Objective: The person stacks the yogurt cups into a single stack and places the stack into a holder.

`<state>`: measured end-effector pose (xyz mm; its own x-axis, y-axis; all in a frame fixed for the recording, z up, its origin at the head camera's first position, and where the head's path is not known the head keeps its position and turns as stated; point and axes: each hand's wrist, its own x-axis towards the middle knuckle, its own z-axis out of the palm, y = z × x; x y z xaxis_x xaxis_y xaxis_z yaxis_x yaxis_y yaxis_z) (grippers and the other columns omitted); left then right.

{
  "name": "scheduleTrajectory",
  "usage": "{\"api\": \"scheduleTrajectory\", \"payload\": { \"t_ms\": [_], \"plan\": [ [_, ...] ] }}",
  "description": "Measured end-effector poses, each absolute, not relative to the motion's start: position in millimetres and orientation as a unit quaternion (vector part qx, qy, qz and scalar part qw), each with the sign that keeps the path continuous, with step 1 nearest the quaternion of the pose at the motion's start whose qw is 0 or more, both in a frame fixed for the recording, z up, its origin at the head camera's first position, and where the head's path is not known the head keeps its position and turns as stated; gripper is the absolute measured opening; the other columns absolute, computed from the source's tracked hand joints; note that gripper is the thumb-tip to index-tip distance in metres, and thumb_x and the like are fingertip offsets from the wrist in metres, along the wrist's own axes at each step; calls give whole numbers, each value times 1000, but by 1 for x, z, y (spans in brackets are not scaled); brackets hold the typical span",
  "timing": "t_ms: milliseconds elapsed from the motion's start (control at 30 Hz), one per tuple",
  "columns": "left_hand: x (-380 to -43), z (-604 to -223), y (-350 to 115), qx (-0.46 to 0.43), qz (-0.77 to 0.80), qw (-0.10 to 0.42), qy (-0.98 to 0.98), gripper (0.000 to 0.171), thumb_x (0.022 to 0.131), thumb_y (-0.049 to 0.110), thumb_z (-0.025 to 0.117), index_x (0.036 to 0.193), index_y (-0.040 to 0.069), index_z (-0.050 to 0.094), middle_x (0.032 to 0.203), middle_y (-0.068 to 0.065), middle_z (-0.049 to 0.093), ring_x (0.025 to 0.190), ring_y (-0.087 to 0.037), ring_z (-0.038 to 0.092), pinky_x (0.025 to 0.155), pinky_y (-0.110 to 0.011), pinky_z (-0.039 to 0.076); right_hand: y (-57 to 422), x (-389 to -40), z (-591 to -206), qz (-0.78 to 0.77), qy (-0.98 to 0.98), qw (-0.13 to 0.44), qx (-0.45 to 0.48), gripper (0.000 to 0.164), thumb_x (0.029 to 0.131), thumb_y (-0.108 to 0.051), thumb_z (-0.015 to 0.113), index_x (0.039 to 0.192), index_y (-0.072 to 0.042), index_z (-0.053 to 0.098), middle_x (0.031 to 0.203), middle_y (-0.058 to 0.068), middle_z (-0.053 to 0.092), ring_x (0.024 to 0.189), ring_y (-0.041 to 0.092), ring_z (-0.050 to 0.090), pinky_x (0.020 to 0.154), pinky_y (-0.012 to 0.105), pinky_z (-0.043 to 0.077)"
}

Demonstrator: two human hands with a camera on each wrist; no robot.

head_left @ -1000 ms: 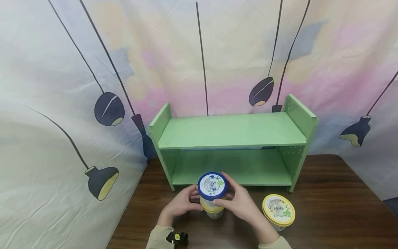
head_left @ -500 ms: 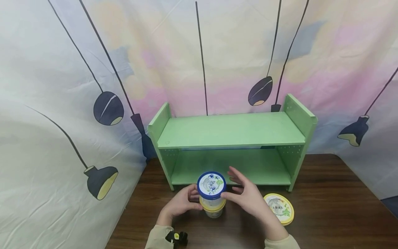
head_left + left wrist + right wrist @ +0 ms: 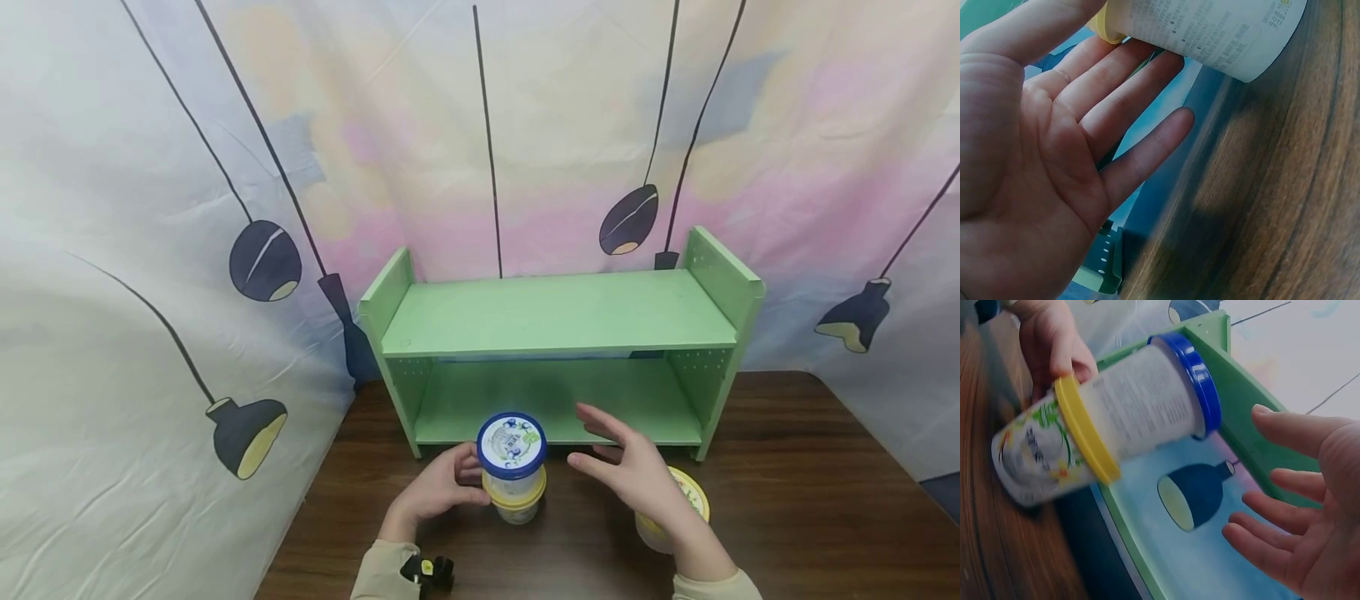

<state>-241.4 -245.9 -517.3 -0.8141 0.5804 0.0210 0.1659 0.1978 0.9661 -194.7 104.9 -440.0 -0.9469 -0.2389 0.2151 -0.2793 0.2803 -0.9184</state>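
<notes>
Two tubs stand stacked on the table in front of the shelf. The upper tub (image 3: 512, 447) has a blue lid with blueberries printed on it; the lower tub (image 3: 517, 505) has a yellow lid. My left hand (image 3: 437, 490) holds the lower tub near its lid, thumb in front and fingers behind. Those fingertips (image 3: 1175, 61) lie against the white printed wall in the left wrist view. Apart from the stack, to its right, my right hand (image 3: 637, 473) is spread with nothing in it. Behind its forearm a second yellow-lidded tub (image 3: 654, 536) is partly hidden.
A green two-tier shelf (image 3: 558, 315) stands at the back of the brown wooden table (image 3: 798, 500), right behind the stack. A fabric backdrop (image 3: 420, 100) with painted lamps hangs behind and beside it. A black device (image 3: 427, 572) sits on the left wrist.
My right hand has let go of the blue-lidded tub and moved to the right, now covering part of the other yellow-lidded tub. The left hand and the stack have stayed in place.
</notes>
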Motion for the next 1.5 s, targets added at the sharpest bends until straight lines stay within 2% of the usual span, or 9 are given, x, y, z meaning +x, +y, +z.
{"api": "scheduleTrajectory", "payload": {
  "t_ms": [300, 500, 700, 933, 1067, 1200, 1267, 1433, 1500],
  "plan": [
    [-241, -517, -247, 246, 585, 180, 751, 65, 91, 13, 88, 147, 8, 56, 142, -7, 69, 132, -26, 65, 109, -39, 54, 144, -192, -443, 558, -809, 33, 182, 65, 96, -30, 84, 154, -14, 58, 146, 14, 65, 135, 33, 61, 104, 41, 57],
    [-241, -516, -245, 244, 586, 183, 750, 65, 91, 14, 88, 147, 8, 56, 142, -6, 69, 132, -25, 65, 108, -36, 54, 174, -190, -446, 532, -826, 46, 182, 62, 96, -30, 83, 152, -16, 60, 139, 8, 69, 128, 18, 66, 99, 32, 59],
    [-241, -517, -243, 243, 594, 190, 743, 62, 91, 12, 88, 145, 7, 56, 141, -7, 69, 132, -26, 65, 108, -36, 54, 200, -186, -447, 492, -852, 60, 170, 62, 97, -28, 83, 152, -12, 59, 138, 13, 70, 123, 9, 66, 98, 35, 60],
    [-242, -518, -244, 245, 590, 186, 746, 64, 92, 14, 88, 147, 8, 56, 142, -7, 68, 131, -26, 65, 108, -36, 54, 220, -187, -441, 436, -881, 67, 168, 62, 97, -33, 83, 152, -20, 60, 136, 4, 72, 121, 14, 67, 94, 36, 60],
    [-243, -518, -244, 246, 587, 180, 750, 64, 92, 15, 88, 147, 9, 56, 142, -7, 68, 131, -26, 65, 107, -36, 54, 231, -190, -441, 418, -890, 37, 175, 65, 94, -36, 85, 152, -18, 60, 139, 4, 70, 121, 16, 67, 92, 35, 59],
    [-244, -519, -245, 249, 586, 179, 750, 63, 92, 14, 88, 146, 9, 56, 142, -7, 68, 131, -25, 65, 107, -35, 54, 242, -194, -446, 435, -880, -14, 187, 71, 93, -35, 87, 154, -12, 57, 146, 11, 65, 126, 22, 65, 91, 37, 59],
    [-243, -519, -244, 250, 586, 178, 750, 63, 92, 14, 88, 146, 8, 56, 142, -7, 68, 131, -25, 65, 107, -35, 54, 248, -195, -449, 444, -873, -39, 198, 75, 92, -34, 87, 155, -8, 55, 149, 16, 62, 129, 18, 63, 93, 36, 59],
    [-243, -519, -244, 252, 588, 177, 748, 63, 91, 14, 88, 145, 7, 56, 141, -8, 69, 130, -24, 66, 107, -35, 55, 260, -198, -458, 449, -858, -93, 232, 79, 92, -29, 87, 156, 1, 51, 152, 24, 57, 129, -12, 47, 98, 27, 53],
    [-243, -519, -243, 253, 588, 177, 747, 64, 91, 14, 89, 145, 6, 56, 142, -8, 69, 130, -24, 66, 106, -34, 55, 264, -199, -462, 455, -850, -110, 242, 80, 92, -26, 87, 157, 3, 49, 154, 27, 54, 128, -19, 40, 98, 25, 53]
  ]
}}
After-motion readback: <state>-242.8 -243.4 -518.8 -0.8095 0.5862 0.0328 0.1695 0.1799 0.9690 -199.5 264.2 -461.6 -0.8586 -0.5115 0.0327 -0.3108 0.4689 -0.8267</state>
